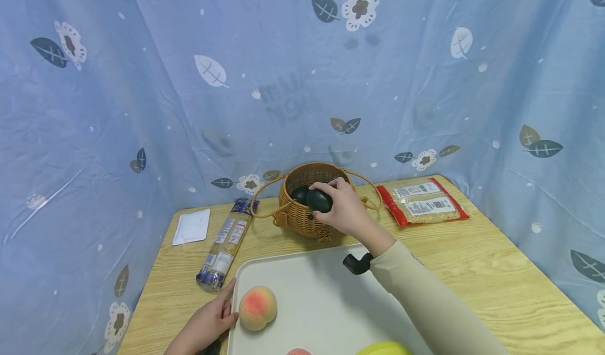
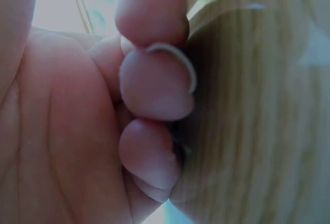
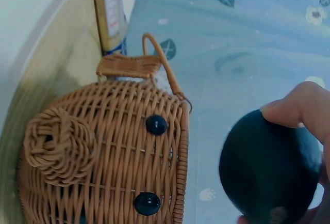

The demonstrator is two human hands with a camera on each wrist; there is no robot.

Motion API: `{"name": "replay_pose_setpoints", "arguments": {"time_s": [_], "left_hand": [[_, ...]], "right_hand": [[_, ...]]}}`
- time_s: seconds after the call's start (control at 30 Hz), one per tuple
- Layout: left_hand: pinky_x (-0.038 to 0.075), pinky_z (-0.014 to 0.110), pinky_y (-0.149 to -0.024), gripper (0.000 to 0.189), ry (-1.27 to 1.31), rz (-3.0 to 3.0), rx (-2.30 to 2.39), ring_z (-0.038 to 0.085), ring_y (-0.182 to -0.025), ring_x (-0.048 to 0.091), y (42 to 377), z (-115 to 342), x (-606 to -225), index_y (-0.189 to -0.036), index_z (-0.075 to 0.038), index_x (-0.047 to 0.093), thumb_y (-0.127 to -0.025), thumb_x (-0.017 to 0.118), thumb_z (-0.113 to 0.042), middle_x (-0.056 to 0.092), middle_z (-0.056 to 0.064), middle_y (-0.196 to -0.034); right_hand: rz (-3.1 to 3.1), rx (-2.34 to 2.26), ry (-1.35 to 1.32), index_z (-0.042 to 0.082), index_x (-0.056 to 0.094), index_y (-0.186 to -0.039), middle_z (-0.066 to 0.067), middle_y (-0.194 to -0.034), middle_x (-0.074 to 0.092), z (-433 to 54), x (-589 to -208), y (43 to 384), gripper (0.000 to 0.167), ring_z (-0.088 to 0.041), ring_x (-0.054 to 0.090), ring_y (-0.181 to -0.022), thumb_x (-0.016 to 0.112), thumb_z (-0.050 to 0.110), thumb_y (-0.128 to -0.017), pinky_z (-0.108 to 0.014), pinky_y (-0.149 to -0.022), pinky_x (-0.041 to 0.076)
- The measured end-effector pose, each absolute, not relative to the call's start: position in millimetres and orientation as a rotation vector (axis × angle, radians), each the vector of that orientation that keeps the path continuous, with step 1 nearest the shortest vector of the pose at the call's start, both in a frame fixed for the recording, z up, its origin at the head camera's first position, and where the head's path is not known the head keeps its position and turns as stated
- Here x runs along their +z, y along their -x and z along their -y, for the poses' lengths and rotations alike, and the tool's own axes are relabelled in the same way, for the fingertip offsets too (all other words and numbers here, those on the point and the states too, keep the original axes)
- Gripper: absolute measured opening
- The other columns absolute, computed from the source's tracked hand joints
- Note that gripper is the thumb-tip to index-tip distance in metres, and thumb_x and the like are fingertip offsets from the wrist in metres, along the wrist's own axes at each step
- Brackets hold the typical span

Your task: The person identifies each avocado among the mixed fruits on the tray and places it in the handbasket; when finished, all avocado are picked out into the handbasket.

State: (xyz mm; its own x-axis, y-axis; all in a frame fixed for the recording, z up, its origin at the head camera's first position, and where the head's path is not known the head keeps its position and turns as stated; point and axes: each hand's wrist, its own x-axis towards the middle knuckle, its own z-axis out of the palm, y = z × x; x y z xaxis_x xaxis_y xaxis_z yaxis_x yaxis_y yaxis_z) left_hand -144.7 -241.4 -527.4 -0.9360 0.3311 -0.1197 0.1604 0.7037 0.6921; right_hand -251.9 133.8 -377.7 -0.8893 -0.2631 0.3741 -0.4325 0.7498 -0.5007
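In the right wrist view my right hand (image 1: pixel 347 210) pinches a dark green avocado (image 3: pixel 268 167) between thumb and fingers. From the head view it is over the front rim of the wicker basket (image 1: pixel 302 221), which has an animal face with black eyes. A second dark avocado (image 1: pixel 300 194) shows at the basket's mouth beside the held one. My left hand (image 1: pixel 210 318) rests at the left edge of the pale tray (image 1: pixel 302 286), index finger stretched along the rim and the other fingers bent, with nothing seen in its palm. A peach (image 1: pixel 257 308) lies on the tray close to that hand.
Left of the basket lies a long clear packet with blue ends (image 1: pixel 224 244), near a white sheet (image 1: pixel 191 227). A red-edged packet (image 1: pixel 423 201) lies to its right. A yellow fruit (image 1: pixel 385 348) and a pink one (image 1: pixel 299 352) show at the tray's near side. Patterned curtains stand behind.
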Motion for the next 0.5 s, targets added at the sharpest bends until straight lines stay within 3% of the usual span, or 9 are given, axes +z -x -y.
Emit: {"name": "replay_pose_setpoints", "arguments": {"time_s": [0.23, 0.5], "left_hand": [[0.037, 0.027, -0.055, 0.084, -0.390, -2.681, 1.048, 0.007, -0.059, 0.044, 144.7, 242.5, -527.7, -0.162, 0.004, 0.029, -0.095, 0.076, -0.016, 0.052, -0.002, -0.075], [0.037, 0.027, -0.055, 0.083, -0.402, -2.690, 1.036, 0.007, -0.059, 0.044, 144.3, 241.7, -527.3, -0.161, 0.006, 0.030, -0.095, 0.075, -0.015, 0.051, -0.003, -0.074]], "right_hand": [[2.655, 0.893, -0.504, 0.021, 0.066, -0.140, -0.021, -0.129, 0.048, -130.8, -371.6, 270.5, 0.056, -0.037, 0.054, -0.111, 0.088, 0.026, -0.088, -0.052, -0.088, 0.055], [2.688, 0.924, -0.409, 0.019, 0.057, -0.151, -0.021, -0.138, 0.047, -131.9, -375.1, 284.0, 0.065, -0.039, 0.051, -0.121, 0.084, 0.031, -0.093, -0.053, -0.093, 0.054]]}}
